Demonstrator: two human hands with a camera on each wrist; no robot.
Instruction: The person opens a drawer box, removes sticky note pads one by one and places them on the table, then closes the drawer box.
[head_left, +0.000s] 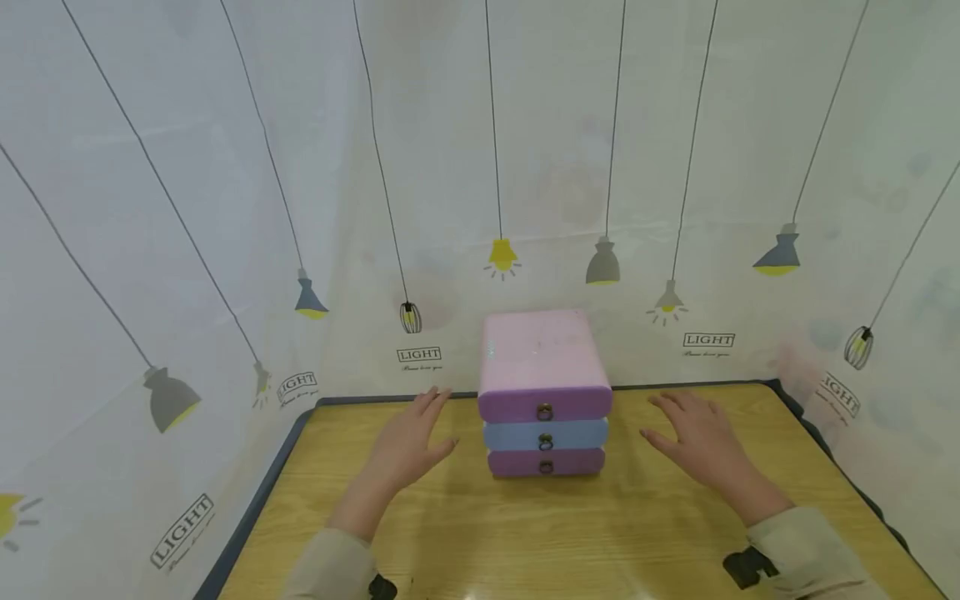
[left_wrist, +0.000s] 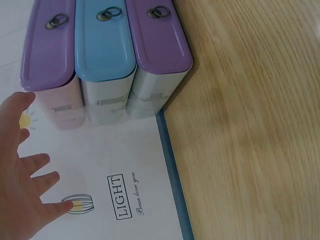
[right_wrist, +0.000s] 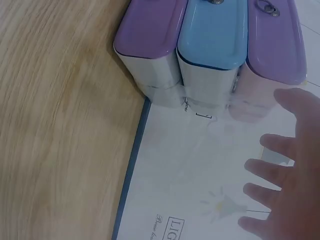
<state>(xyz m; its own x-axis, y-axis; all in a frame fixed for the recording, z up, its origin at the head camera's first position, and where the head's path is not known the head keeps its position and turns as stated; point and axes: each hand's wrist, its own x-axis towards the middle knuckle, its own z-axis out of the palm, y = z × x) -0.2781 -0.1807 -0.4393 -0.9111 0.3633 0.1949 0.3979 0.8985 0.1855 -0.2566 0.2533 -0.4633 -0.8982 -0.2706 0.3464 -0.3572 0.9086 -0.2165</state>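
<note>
A small three-drawer storage box (head_left: pixel 542 350) with a pink top stands at the back of the table. Its top and bottom drawer fronts are purple, the middle drawer (head_left: pixel 517 435) is light blue, and each bears a bronze ring pull (head_left: pixel 545 412). All three drawers look closed. To the box's left is my left hand (head_left: pixel 408 442), fingers spread and apart from it. My right hand (head_left: pixel 697 437) hovers on the other side, fingers likewise extended, holding nothing. Both wrist views show the drawer fronts (left_wrist: pixel 105 45) beyond the thumbs.
The wooden table (head_left: pixel 525 542) has a dark blue border (head_left: pixel 262 492) along its edges. Behind and on both sides rises a pale cloth backdrop (head_left: pixel 555 125) printed with hanging lamps and the word LIGHT. The box's back is close to this backdrop.
</note>
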